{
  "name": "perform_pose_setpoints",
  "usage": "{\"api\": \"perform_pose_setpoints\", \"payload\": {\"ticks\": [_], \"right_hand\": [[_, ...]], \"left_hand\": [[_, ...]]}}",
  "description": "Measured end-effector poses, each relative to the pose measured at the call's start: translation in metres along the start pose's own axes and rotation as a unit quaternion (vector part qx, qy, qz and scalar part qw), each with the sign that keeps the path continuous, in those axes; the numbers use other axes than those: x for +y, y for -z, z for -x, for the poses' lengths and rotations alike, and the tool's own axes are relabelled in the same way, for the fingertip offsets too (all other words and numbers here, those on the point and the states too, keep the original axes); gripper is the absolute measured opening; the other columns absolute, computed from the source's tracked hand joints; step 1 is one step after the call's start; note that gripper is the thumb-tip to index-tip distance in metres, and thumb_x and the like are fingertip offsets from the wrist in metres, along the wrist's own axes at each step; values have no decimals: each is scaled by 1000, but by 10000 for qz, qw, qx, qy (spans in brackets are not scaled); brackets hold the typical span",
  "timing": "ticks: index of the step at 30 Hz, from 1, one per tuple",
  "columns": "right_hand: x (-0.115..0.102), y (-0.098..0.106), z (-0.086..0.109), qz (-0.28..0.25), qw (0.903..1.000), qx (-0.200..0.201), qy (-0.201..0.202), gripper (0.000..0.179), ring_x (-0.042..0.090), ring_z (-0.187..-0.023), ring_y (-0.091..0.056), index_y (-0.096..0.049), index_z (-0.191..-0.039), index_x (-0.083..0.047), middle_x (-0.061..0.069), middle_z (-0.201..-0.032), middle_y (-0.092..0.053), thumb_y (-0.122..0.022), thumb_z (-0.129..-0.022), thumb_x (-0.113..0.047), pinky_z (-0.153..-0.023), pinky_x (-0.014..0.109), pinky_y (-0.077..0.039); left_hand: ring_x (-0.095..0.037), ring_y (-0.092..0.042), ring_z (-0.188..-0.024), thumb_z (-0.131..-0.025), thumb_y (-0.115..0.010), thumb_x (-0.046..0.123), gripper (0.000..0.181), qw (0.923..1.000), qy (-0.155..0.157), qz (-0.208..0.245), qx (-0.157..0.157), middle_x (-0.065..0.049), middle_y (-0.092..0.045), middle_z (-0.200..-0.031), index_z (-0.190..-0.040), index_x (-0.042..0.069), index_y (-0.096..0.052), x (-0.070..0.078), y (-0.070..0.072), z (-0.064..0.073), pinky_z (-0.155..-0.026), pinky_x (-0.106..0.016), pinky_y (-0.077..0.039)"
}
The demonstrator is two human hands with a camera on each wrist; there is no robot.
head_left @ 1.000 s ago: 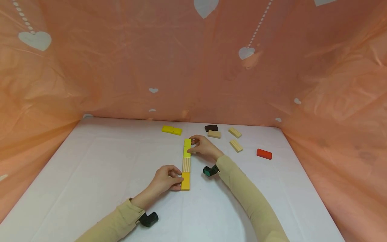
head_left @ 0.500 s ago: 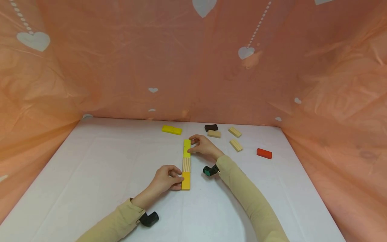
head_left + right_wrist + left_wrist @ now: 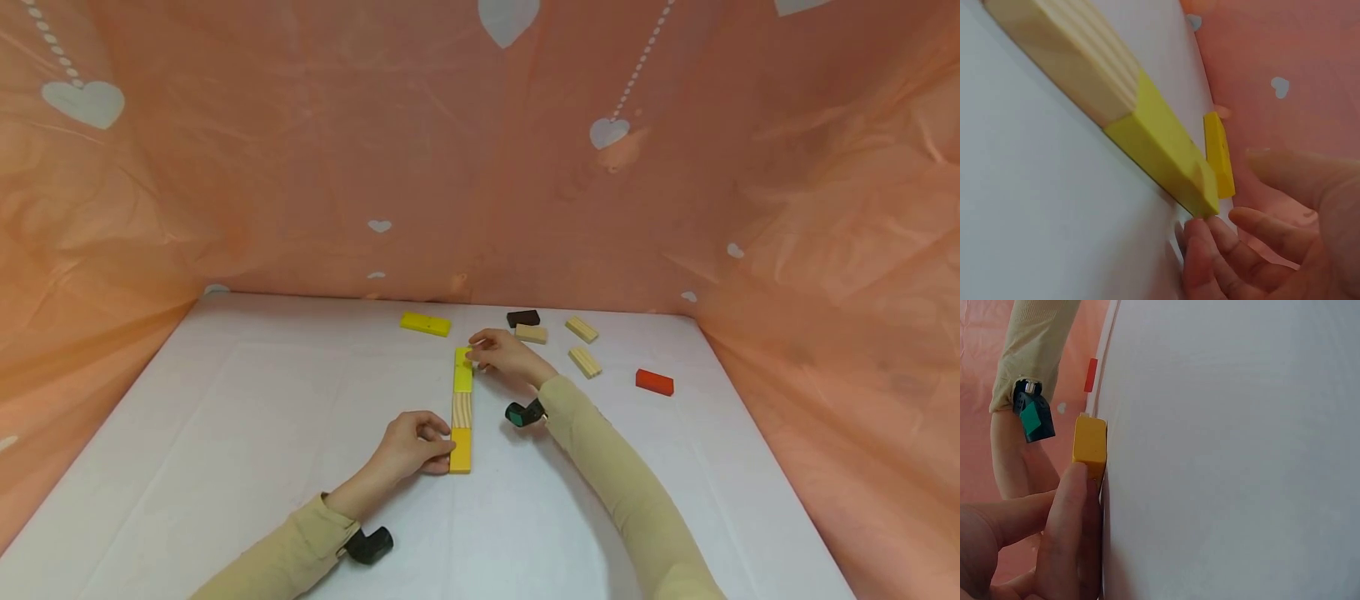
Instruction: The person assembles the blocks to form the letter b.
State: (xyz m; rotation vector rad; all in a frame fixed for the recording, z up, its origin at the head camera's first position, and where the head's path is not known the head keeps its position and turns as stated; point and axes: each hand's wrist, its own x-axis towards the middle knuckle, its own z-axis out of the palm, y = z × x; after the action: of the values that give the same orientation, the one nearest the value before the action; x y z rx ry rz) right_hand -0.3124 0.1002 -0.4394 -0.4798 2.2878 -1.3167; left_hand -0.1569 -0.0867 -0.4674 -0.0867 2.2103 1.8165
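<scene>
Three wooden blocks lie end to end in a row on the white tabletop: an orange-yellow block [image 3: 461, 452] nearest, a natural striped block [image 3: 462, 410] in the middle, a bright yellow block [image 3: 462, 377] farthest. My left hand [image 3: 408, 443] touches the left side of the orange-yellow block; in the left wrist view a fingertip [image 3: 1075, 478] meets that block [image 3: 1090, 439]. My right hand [image 3: 508, 354] is by the far end of the bright yellow block. In the right wrist view its thumb [image 3: 1291, 172] is raised away from the other fingers, which are near the block's end [image 3: 1169, 156].
Another yellow block [image 3: 425, 324] lies behind the row. To the right are a dark brown block [image 3: 522, 318], several pale wood blocks [image 3: 531, 334] and a red block [image 3: 655, 382]. A pink curtain [image 3: 465, 167] with white hearts hangs behind the tabletop [image 3: 262, 400].
My right hand has loosened from the side of the bright yellow block and shifted slightly up toward its far end. The left hand and the row stay in place.
</scene>
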Motion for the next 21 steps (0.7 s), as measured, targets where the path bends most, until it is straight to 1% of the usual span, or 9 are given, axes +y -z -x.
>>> {"api": "perform_pose_setpoints", "payload": {"ticks": [4,6,9,14,17,21], "right_hand": [[-5,6,-4,63,9998,173,-64,43,24,-91,-59,-50,-131,-1,11,-113,-62,-60,-96,-24,-73,29,-54],[-8,9,-7,81,9994,333,-88,44,25,-91,-59,-50,-132,-2,12,-113,-61,-61,-95,-24,-74,30,-54],[-10,13,-12,-34,9986,517,-43,45,26,-92,-58,-49,-132,-1,14,-113,-59,-61,-95,-22,-76,30,-54],[-12,15,-20,-228,9980,584,121,44,29,-96,-58,-49,-133,2,17,-114,-57,-61,-95,-18,-79,36,-55],[-13,14,-26,-239,9975,640,167,45,30,-103,-56,-50,-134,0,16,-117,-58,-62,-94,-16,-84,37,-54],[-13,14,-36,-116,9972,669,320,48,30,-115,-53,-49,-136,0,16,-124,-56,-64,-92,-12,-94,38,-51]], "left_hand": [[-17,-65,-58,-81,-72,-6,19,10000,-19,51,-12,-12,-58,-76,-97,-5,-62,0,1,0,-56,-34,-61],[-17,-65,-58,-80,-71,-6,19,9999,-87,51,-26,-12,-58,-76,-97,-6,-62,1,1,0,-55,-34,-61],[-18,-65,-58,-80,-71,-6,19,9998,-162,70,-22,-12,-58,-76,-97,-6,-62,2,1,0,-55,-34,-61],[-18,-65,-57,-80,-72,-7,18,9998,-125,123,25,-12,-59,-75,-96,-7,-63,3,1,1,-55,-35,-60],[-17,-64,-57,-80,-72,-6,19,9999,-81,109,37,-12,-59,-75,-97,-6,-63,2,1,2,-55,-34,-60],[-17,-64,-57,-80,-72,-6,19,9999,-24,107,16,-12,-59,-76,-98,-6,-63,0,1,1,-55,-34,-60]]}}
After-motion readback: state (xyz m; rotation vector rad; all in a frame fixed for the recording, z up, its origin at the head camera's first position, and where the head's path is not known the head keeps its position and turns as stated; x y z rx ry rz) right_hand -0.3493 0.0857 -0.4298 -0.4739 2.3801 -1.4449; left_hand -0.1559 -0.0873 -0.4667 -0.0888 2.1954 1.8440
